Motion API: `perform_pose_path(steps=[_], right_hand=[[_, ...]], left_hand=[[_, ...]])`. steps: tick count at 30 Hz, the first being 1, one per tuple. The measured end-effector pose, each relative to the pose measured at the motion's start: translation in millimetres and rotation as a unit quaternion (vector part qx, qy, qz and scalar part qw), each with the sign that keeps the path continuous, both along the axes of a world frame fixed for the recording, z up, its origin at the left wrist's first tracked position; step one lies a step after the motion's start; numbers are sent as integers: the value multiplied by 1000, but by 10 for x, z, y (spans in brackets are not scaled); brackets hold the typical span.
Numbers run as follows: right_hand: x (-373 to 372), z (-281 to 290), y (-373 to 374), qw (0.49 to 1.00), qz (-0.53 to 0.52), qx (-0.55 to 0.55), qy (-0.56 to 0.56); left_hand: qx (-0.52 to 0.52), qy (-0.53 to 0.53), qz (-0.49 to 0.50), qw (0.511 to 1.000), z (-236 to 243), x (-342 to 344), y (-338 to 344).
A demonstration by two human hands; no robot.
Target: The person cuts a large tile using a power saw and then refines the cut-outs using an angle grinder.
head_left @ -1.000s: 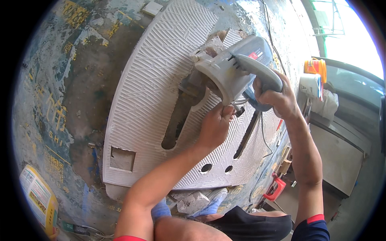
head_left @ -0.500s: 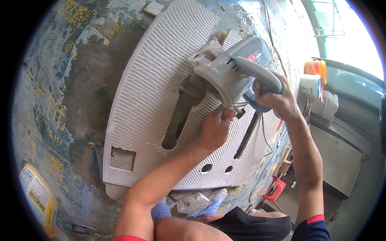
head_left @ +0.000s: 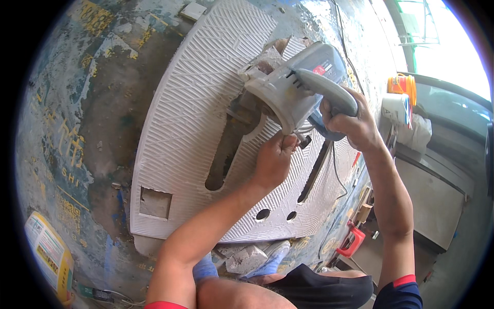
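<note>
A grey circular saw (head_left: 303, 77) rests over the cut-out part of a big pale slab (head_left: 177, 123) with a ribbed surface. My right hand (head_left: 352, 123) is wrapped round its looped rear handle. At the lower end of the saw's curved guard, my left hand (head_left: 274, 162) is closed, thumb and fingers pinching the edge there. Fingers hide exactly which part is gripped. A long rounded slot (head_left: 222, 165) opens in the slab left of my left hand. To the right lies a narrow slot (head_left: 314, 172). The blade cannot be made out.
Under the slab's near edge sit broken stone chunks (head_left: 247, 259), close to my feet. A black cord (head_left: 339, 177) runs down beside the saw. Buckets (head_left: 396, 105) stand at right, with a red tool handle (head_left: 351, 240) below. A yellow-white container (head_left: 49, 252) is at lower left.
The saw and both hands sit very slightly further left and up in the picture, along with the slab and surroundings. Both hands keep their hold.
</note>
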State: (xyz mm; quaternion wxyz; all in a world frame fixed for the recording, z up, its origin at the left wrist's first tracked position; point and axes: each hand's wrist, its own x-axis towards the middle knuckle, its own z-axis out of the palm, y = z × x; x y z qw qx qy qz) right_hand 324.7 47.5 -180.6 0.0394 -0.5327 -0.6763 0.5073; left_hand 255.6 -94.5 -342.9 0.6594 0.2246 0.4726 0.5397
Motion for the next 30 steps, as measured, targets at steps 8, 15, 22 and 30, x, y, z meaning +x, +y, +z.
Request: perform_pose_path(steps=[8, 15, 22, 30], right_hand=[[-3, 25, 14, 1000, 6, 11, -2], [-25, 24, 10, 1000, 2, 7, -4], [-24, 29, 19, 1000, 15, 11, 4], [-59, 35, 1, 1000, 4, 7, 16]], left_hand=[[4, -3, 11, 1000, -2, 4, 48], [-1, 19, -2, 1000, 16, -33, 45], [25, -18, 44, 999, -68, 45, 56], [6, -49, 19, 999, -67, 8, 53]])
